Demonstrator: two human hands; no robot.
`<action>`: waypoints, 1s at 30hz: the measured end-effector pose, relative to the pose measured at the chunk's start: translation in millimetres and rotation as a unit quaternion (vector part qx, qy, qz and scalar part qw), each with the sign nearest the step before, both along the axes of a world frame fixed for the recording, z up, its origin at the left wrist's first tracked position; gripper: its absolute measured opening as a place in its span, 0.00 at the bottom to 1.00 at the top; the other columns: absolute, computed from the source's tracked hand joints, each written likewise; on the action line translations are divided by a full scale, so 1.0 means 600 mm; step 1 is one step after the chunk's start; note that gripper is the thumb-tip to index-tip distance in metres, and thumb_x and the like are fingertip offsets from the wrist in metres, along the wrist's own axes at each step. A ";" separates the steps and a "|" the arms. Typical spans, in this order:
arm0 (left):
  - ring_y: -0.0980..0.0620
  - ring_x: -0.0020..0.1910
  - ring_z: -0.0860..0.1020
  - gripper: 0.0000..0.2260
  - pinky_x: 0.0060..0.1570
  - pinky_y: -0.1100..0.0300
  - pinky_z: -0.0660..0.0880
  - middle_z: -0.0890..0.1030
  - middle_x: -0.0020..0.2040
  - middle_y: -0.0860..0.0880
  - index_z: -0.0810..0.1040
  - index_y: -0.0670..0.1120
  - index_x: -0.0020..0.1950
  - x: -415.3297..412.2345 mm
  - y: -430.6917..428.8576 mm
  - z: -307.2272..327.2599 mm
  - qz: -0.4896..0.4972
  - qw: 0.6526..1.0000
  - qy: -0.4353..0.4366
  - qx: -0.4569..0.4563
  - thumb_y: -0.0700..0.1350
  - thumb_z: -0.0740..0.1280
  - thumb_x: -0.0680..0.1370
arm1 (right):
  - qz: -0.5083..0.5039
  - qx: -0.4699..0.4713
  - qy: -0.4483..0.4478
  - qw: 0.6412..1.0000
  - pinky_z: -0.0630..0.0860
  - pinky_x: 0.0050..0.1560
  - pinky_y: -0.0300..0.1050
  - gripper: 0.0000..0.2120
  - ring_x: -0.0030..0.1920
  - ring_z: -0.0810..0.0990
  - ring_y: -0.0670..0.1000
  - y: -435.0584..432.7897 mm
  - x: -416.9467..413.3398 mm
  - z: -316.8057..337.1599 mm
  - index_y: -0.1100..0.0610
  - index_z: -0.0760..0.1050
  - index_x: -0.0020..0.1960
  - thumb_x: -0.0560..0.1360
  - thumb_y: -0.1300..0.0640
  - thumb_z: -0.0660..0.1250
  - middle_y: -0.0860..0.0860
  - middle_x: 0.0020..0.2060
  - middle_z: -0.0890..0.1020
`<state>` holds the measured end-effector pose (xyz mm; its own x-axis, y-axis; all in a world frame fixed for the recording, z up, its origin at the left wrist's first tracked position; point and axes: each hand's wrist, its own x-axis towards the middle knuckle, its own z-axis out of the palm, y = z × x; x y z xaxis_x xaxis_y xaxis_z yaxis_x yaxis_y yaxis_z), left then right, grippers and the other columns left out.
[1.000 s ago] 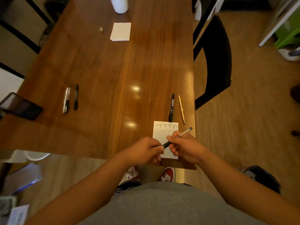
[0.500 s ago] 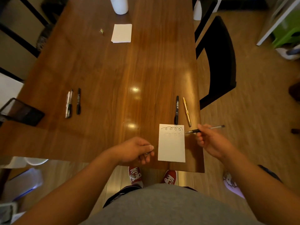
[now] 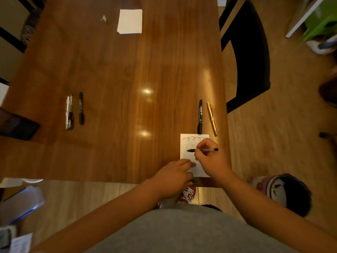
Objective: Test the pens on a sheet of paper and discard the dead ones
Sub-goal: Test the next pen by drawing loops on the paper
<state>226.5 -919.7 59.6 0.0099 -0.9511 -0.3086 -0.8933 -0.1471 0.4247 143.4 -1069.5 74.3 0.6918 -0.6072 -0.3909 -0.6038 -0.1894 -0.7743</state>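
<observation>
Head view. My right grip is clenched around a black pen, which lies almost level with its tip pointing left over the sheet of paper. The sheet lies at the near right edge of the wooden surface. My left grip is released, its fingers stretched onto the sheet's near left part. Along the sheet's far edge I read one dark row of loops, with a much fainter row just below it; there are no words.

Just beyond the sheet lie a black marker, whose near end touches the paper's far edge, and, to its right, a yellow pen. The marker's white label is too small for me to read. Well apart on the left lie a pair of pens and a second black marker. A blank white sheet lies at the far end.
</observation>
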 end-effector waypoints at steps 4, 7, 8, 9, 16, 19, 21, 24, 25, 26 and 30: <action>0.46 0.75 0.59 0.16 0.71 0.49 0.60 0.65 0.75 0.45 0.78 0.46 0.63 -0.004 0.000 -0.016 -0.014 1.000 -0.008 -0.005 0.52 0.59 0.82 | 0.026 -0.012 -0.005 1.000 0.69 0.29 0.24 0.08 0.43 0.76 0.31 0.010 0.008 -0.001 0.46 0.73 0.43 0.75 0.57 0.69 0.37 0.37 0.77; 0.46 0.74 0.61 0.16 0.70 0.49 0.61 0.66 0.74 0.45 0.78 0.46 0.63 -0.007 0.002 -0.020 -0.010 1.000 -0.008 -0.016 0.52 0.58 0.82 | 0.045 -0.024 0.005 0.999 0.68 0.28 0.23 0.08 0.44 0.75 0.29 0.015 0.010 -0.005 0.45 0.72 0.42 0.75 0.55 0.69 0.36 0.37 0.77; 0.46 0.73 0.62 0.16 0.69 0.50 0.62 0.67 0.74 0.45 0.78 0.46 0.62 -0.008 0.003 -0.020 -0.007 1.000 -0.007 -0.021 0.52 0.58 0.82 | 0.051 -0.030 0.006 0.998 0.68 0.28 0.23 0.08 0.43 0.76 0.31 0.015 0.010 -0.006 0.44 0.72 0.41 0.75 0.55 0.69 0.37 0.36 0.77; 0.46 0.72 0.63 0.16 0.68 0.50 0.63 0.67 0.73 0.45 0.79 0.46 0.62 -0.008 0.003 -0.020 -0.004 1.000 -0.007 -0.026 0.52 0.58 0.82 | 0.057 -0.033 0.006 0.998 0.68 0.28 0.24 0.09 0.43 0.76 0.32 0.015 0.010 -0.007 0.44 0.72 0.41 0.75 0.55 0.69 0.37 0.36 0.78; 0.46 0.72 0.63 0.15 0.70 0.49 0.61 0.68 0.73 0.45 0.78 0.46 0.63 -0.015 0.005 -0.024 0.008 0.999 -0.012 -0.043 0.51 0.59 0.82 | 0.081 -0.060 0.014 0.995 0.67 0.29 0.25 0.09 0.39 0.77 0.38 0.011 0.006 -0.012 0.43 0.70 0.41 0.75 0.54 0.69 0.35 0.36 0.76; 0.46 0.71 0.63 0.15 0.70 0.49 0.62 0.69 0.72 0.45 0.78 0.47 0.63 -0.017 0.007 -0.025 0.012 0.999 -0.011 -0.046 0.51 0.59 0.82 | 0.097 -0.060 0.021 0.993 0.67 0.32 0.25 0.08 0.40 0.77 0.39 0.010 0.005 -0.013 0.44 0.71 0.43 0.75 0.55 0.68 0.36 0.37 0.76; 0.46 0.71 0.64 0.14 0.69 0.48 0.62 0.69 0.71 0.45 0.78 0.47 0.63 -0.017 0.007 -0.025 0.009 0.999 -0.013 -0.051 0.51 0.59 0.82 | 0.105 -0.063 0.020 0.992 0.67 0.33 0.26 0.07 0.40 0.77 0.40 0.010 0.005 -0.014 0.45 0.72 0.44 0.76 0.55 0.68 0.37 0.37 0.77; 0.46 0.72 0.62 0.15 0.70 0.48 0.61 0.67 0.73 0.45 0.78 0.47 0.63 -0.019 0.007 -0.027 0.009 0.999 -0.018 -0.044 0.51 0.59 0.82 | 0.105 -0.060 0.021 0.992 0.67 0.35 0.27 0.04 0.41 0.76 0.41 0.008 0.007 -0.017 0.48 0.73 0.47 0.76 0.54 0.68 0.40 0.41 0.78; 0.46 0.73 0.61 0.15 0.70 0.48 0.61 0.66 0.74 0.45 0.77 0.47 0.63 -0.019 0.006 -0.028 0.007 0.999 -0.024 -0.037 0.52 0.59 0.82 | 0.102 -0.060 0.025 0.993 0.67 0.35 0.28 0.04 0.41 0.75 0.40 0.006 0.008 -0.018 0.48 0.73 0.48 0.77 0.54 0.68 0.41 0.43 0.77; 0.45 0.74 0.60 0.15 0.71 0.48 0.60 0.65 0.75 0.45 0.77 0.47 0.64 -0.020 0.005 -0.030 0.005 0.999 -0.031 -0.031 0.52 0.59 0.82 | 0.098 -0.062 0.027 0.993 0.66 0.35 0.28 0.04 0.42 0.75 0.40 0.004 0.009 -0.019 0.49 0.73 0.48 0.77 0.54 0.68 0.42 0.44 0.77; 0.44 0.75 0.58 0.16 0.72 0.47 0.58 0.63 0.76 0.43 0.76 0.46 0.65 -0.024 0.000 -0.032 0.008 0.999 -0.040 -0.022 0.52 0.59 0.82 | 0.083 -0.051 0.020 0.995 0.67 0.36 0.29 0.05 0.45 0.76 0.43 -0.005 0.007 -0.019 0.49 0.72 0.47 0.77 0.56 0.68 0.43 0.46 0.77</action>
